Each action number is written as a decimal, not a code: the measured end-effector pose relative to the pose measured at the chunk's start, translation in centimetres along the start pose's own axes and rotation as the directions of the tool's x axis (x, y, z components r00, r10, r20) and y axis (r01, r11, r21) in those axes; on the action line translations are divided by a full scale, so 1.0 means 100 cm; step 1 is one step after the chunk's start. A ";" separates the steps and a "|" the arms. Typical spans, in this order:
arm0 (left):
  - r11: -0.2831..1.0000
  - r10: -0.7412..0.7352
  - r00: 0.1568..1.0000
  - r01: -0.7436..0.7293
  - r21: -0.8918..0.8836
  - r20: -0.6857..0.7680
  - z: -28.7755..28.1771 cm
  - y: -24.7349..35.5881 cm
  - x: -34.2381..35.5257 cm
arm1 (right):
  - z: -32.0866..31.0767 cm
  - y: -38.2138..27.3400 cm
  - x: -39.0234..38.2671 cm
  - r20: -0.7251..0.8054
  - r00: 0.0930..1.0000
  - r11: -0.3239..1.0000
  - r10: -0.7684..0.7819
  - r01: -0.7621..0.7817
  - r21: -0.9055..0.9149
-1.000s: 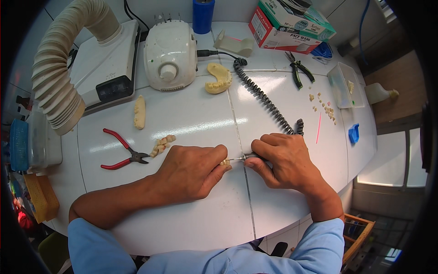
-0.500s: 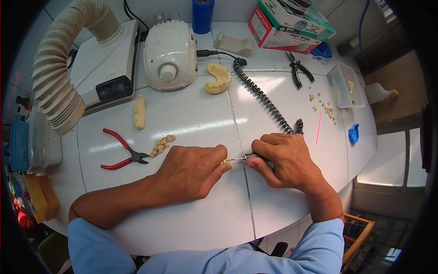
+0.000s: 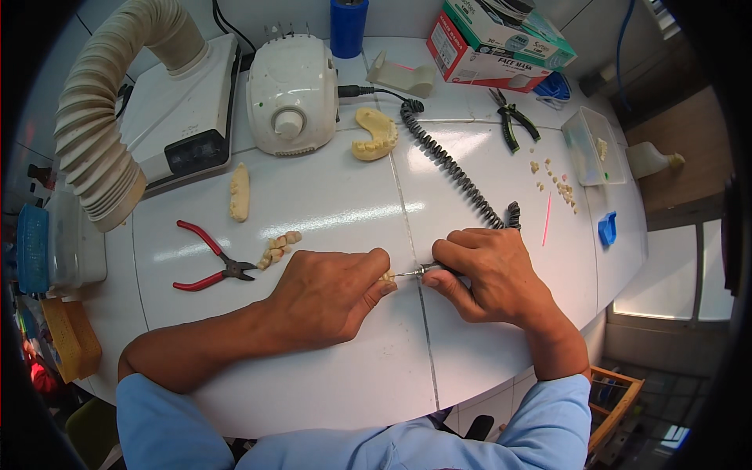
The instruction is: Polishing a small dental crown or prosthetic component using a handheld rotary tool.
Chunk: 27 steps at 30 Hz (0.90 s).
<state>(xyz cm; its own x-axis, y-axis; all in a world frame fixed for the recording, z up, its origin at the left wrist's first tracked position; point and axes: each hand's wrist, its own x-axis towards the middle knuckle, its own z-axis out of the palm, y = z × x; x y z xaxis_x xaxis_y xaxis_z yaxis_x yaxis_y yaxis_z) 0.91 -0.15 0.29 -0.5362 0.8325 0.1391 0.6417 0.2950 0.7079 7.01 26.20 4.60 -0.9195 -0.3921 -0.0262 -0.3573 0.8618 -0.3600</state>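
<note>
Fingertips and thumb of my left hand [image 3: 329, 296] pinch a small cream tooth-coloured piece [image 3: 387, 276], mostly hidden by the fingers. My right hand [image 3: 495, 274] is closed round a dental handpiece [image 3: 427, 268], whose thin metal bur [image 3: 406, 273] points left and meets the piece, or nearly so. A black coiled cord [image 3: 454, 166] runs from behind the right hand back to the white control unit [image 3: 294, 98]. Just beyond my left wrist lie a cluster of tooth-coloured pieces [image 3: 276, 249] and red-handled cutters [image 3: 223, 262].
A ribbed extraction hose [image 3: 90, 117] arches over the left side. Plaster dental casts [image 3: 376, 135] lie mid-table. Black pliers [image 3: 511, 121], scattered small teeth [image 3: 565, 190], a pink stick [image 3: 547, 219], a blue piece [image 3: 608, 228] and a clear box [image 3: 593, 147] are at right.
Both hands stay almost in place. The tooth-coloured piece and left thumb have shifted very slightly against the bur.
</note>
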 end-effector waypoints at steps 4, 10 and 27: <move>1.000 -0.009 1.000 0.009 0.001 0.008 0.000 0.000 0.000 | 0.002 -0.001 -0.001 -0.017 1.000 1.000 0.005 -0.005 0.002; 1.000 -0.003 1.000 0.003 -0.026 -0.014 0.001 0.000 0.001 | 0.002 -0.002 -0.001 -0.021 1.000 1.000 0.022 -0.022 -0.008; 1.000 -0.024 1.000 0.024 -0.010 -0.002 0.000 0.001 -0.001 | 0.001 -0.001 0.001 -0.024 1.000 1.000 0.000 0.001 0.006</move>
<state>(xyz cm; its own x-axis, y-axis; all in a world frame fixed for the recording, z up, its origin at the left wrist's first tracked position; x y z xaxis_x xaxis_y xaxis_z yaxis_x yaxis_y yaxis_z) 1.03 -0.15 0.34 -0.5526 0.8243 0.1235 0.6233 0.3103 0.7178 6.99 26.05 4.52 -0.9230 -0.3848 -0.0041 -0.3568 0.8598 -0.3654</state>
